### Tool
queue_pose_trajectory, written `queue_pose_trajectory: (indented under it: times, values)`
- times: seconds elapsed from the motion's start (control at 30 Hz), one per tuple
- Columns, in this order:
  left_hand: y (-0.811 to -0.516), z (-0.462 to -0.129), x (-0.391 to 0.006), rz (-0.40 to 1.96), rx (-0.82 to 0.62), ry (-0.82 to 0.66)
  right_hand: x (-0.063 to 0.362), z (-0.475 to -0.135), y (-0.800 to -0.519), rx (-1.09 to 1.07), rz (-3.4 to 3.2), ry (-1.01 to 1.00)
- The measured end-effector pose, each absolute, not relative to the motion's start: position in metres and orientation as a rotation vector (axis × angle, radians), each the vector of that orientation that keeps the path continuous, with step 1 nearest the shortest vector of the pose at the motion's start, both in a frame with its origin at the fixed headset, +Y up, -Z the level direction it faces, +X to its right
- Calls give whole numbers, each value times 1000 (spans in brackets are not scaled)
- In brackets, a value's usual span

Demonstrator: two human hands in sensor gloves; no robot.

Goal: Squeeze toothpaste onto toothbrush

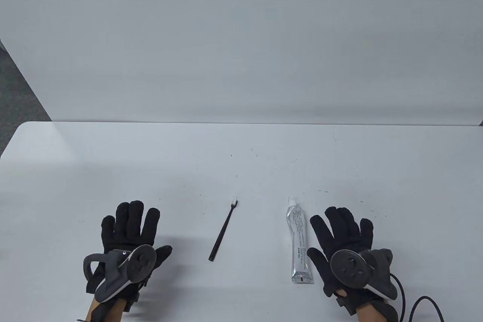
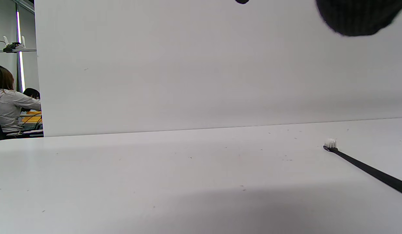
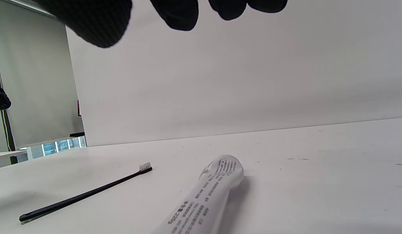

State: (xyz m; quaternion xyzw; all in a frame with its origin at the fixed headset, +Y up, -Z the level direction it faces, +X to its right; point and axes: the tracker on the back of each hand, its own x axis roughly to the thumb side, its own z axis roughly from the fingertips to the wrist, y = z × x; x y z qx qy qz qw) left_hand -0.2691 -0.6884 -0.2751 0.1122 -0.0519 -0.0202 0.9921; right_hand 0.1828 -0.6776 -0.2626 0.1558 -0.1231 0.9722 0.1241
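A thin black toothbrush with white bristles lies flat on the white table, head pointing away from me. It also shows in the left wrist view and the right wrist view. A silver toothpaste tube lies to its right, nozzle away from me; it also shows in the right wrist view. My left hand is spread open and empty, left of the toothbrush. My right hand is spread open and empty, just right of the tube.
A white wall panel stands along the table's far edge. Small dark specks dot the tabletop. A black cable trails from my right wrist. People sit at desks beyond the panel's left end.
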Motion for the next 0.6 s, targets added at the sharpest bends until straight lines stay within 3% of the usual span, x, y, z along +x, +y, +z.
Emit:
queue_pose_trajectory:
  times: [0.6]
  values:
    - [-690, -273, -267, -28, 198, -106, 175, -263, -682, 455, 2808, -337]
